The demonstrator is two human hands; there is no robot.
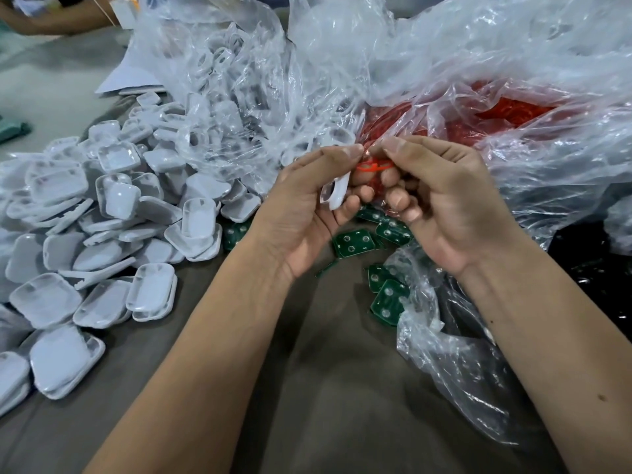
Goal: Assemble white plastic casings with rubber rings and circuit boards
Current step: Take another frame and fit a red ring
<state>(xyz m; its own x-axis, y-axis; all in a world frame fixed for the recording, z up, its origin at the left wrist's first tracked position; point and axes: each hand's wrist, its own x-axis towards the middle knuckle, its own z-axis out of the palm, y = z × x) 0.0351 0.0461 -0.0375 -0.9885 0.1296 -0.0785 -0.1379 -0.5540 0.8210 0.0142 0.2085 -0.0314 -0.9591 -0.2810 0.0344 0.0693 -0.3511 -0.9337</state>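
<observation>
My left hand (307, 206) grips a white plastic casing (337, 193) edge-on, fingers curled around it. My right hand (441, 200) pinches a thin orange-red rubber ring (372, 165) right beside the casing, thumb tips of both hands almost meeting. Green circuit boards (354, 242) lie scattered on the table just below my hands, some under a clear bag. A large heap of white casings (119, 227) covers the left side. More red rubber rings (506, 112) fill a clear plastic bag behind my hands.
Crumpled clear plastic bags (260, 73) with more white parts rise at the back. Another clear bag (455, 340) lies at the right over a black sheet (595, 265). The brown table (325, 388) spreads between my forearms. A person's arm (51, 18) rests at top left.
</observation>
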